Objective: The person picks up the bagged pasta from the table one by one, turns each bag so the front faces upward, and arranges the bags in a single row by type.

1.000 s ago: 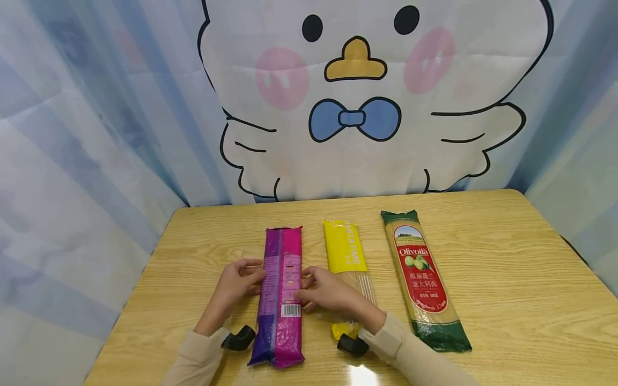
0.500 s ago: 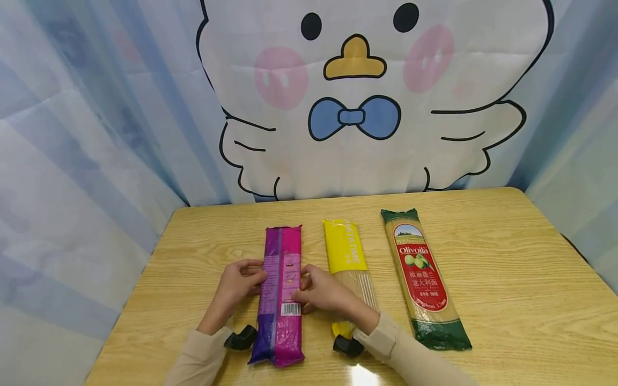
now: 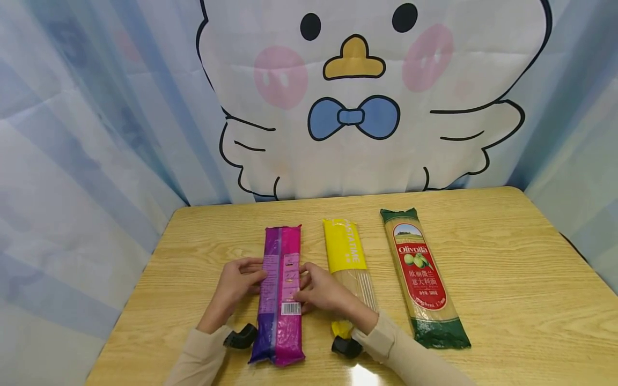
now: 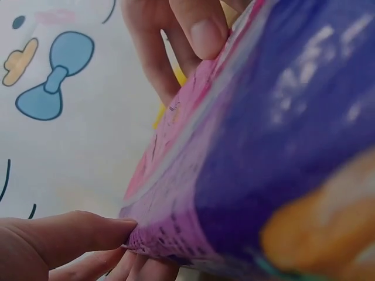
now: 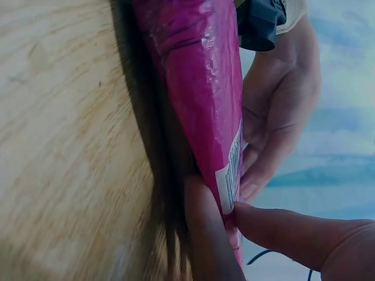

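Observation:
A purple and magenta plastic packet (image 3: 279,335) lies lengthwise between both hands, its seam and barcode facing up. My left hand (image 3: 235,287) pinches its left edge, thumb on top and fingers tucked beneath. At the opposite edge, my right hand (image 3: 325,290) pinches it near the barcode (image 5: 230,175). In the right wrist view a dark shadow runs between the packet's side and the table, and one finger reaches under. The left wrist view shows the left thumb (image 4: 88,231) against the printed film. Contents of this packet are not visible.
Right of the purple packet lies a yellow pasta packet (image 3: 345,246), partly covered by the right hand and wrist. Farther right is a green-ended spaghetti packet (image 3: 421,273) with a red label. The wooden table (image 3: 521,279) meets a printed curtain (image 3: 347,166) behind.

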Available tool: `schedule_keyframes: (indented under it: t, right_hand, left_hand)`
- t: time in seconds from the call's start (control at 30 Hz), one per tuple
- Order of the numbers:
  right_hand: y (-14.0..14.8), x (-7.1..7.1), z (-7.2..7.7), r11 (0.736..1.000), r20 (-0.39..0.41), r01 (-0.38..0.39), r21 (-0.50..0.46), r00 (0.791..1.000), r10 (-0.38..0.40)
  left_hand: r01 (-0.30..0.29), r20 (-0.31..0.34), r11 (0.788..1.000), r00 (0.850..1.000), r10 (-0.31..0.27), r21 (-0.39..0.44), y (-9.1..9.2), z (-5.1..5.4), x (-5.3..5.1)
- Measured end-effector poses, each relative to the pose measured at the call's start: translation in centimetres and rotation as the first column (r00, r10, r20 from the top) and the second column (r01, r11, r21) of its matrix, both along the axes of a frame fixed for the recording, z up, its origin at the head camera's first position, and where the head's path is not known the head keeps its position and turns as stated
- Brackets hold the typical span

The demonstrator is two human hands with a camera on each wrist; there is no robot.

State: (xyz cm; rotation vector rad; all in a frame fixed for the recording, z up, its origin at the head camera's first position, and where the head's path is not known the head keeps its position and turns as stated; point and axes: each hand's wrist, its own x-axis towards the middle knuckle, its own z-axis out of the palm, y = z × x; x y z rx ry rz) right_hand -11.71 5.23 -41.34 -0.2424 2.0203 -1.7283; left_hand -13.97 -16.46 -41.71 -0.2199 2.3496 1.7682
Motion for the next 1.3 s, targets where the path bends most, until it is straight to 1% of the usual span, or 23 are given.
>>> schedule_keyframes:
  t: [0.3, 0.53, 0.63, 0.7, 0.87, 0.97, 1.1, 1.2, 1.3]
  right_hand:
    - [0.2, -0.3, 0.1, 0.999, 0.009, -0.028, -0.017, 1.000, 0.028]
    - [0.5, -0.2, 0.6, 0.998, -0.034, -0.057, -0.002, 0.998, 0.057]
    - [0.6, -0.2, 0.9, 0.999, -0.032, -0.048, 0.019, 0.998, 0.048]
    - [0.7, -0.1, 1.1, 0.999, -0.013, -0.041, 0.015, 0.999, 0.041]
    - [0.9, 0.0, 1.8, 0.999, -0.009, -0.047, -0.004, 0.999, 0.047]
    - [1.0, 0.0, 2.2, 0.998, -0.044, -0.064, 0.020, 0.997, 0.065]
    - [1.1, 0.0, 2.6, 0.992, -0.128, -0.083, 0.091, 0.987, 0.094]
    - [1.0, 0.0, 3.1, 0.985, -0.197, -0.091, 0.149, 0.973, 0.119]
    - [0.8, 0.2, 3.7, 0.976, -0.252, -0.092, 0.197, 0.957, 0.141]
  left_hand:
    - [-0.009, -0.016, 1.000, 1.000, 0.008, -0.030, 0.3, 0.8, 0.2]
    - [-0.004, -0.011, 0.998, 1.000, 0.003, -0.058, 0.7, 1.1, 0.2]
    - [-0.008, -0.004, 0.999, 1.000, 0.007, -0.050, 0.8, 1.4, 0.3]
    - [-0.012, -0.002, 0.999, 1.000, 0.012, -0.046, 0.9, 1.5, 0.3]
    - [-0.023, 0.012, 1.000, 1.000, 0.023, -0.014, 1.3, 2.0, 0.3]
    - [-0.024, 0.024, 1.000, 0.999, 0.023, 0.012, 1.6, 2.3, 0.4]
    - [-0.013, 0.030, 0.999, 0.999, 0.012, 0.032, 2.0, 2.6, 0.3]
    - [-0.015, 0.041, 0.999, 0.999, 0.013, 0.028, 2.3, 2.7, 0.1]
    - [-0.030, 0.061, 1.000, 0.998, 0.030, 0.001, 2.7, 2.8, -0.1]
